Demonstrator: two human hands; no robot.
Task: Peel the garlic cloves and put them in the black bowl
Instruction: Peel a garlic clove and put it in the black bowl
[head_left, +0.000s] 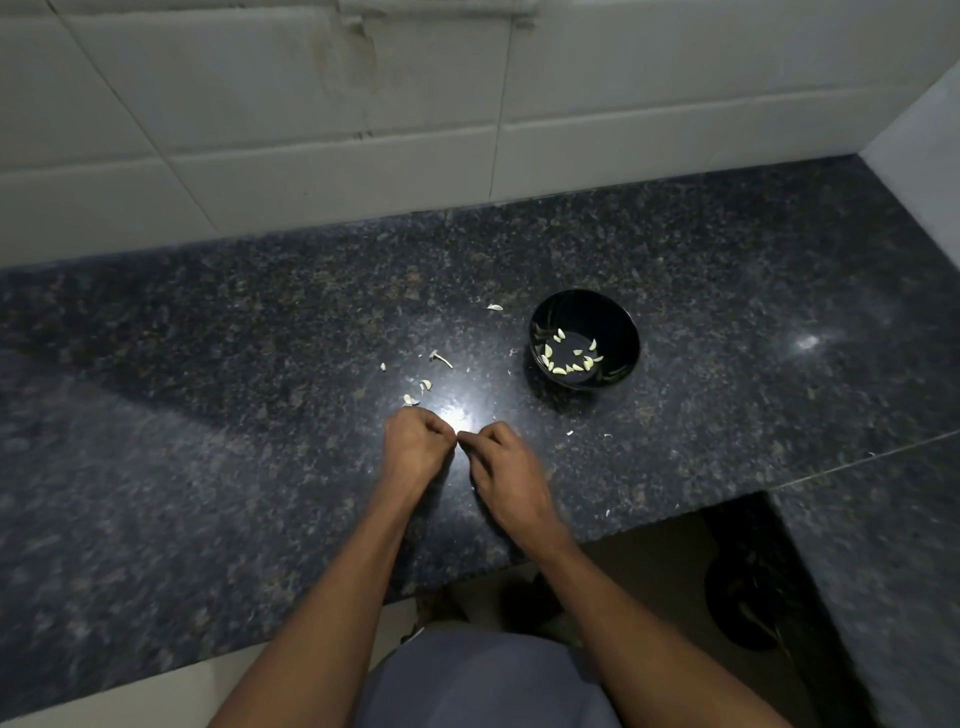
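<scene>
Peeled pale garlic cloves (570, 358) already lie in the round black bowl (623, 332) far right; a few loose unpeeled cloves (410, 400) wait near the curled left hand (415, 441) and right hand (501, 460), fingertips meeting, whatever they pinch hidden.

No legible text, label, brand, number or sign found on any surface: none on the counter (208, 364), the wall tiles (311, 130) or the black bowl (618, 317).
</scene>
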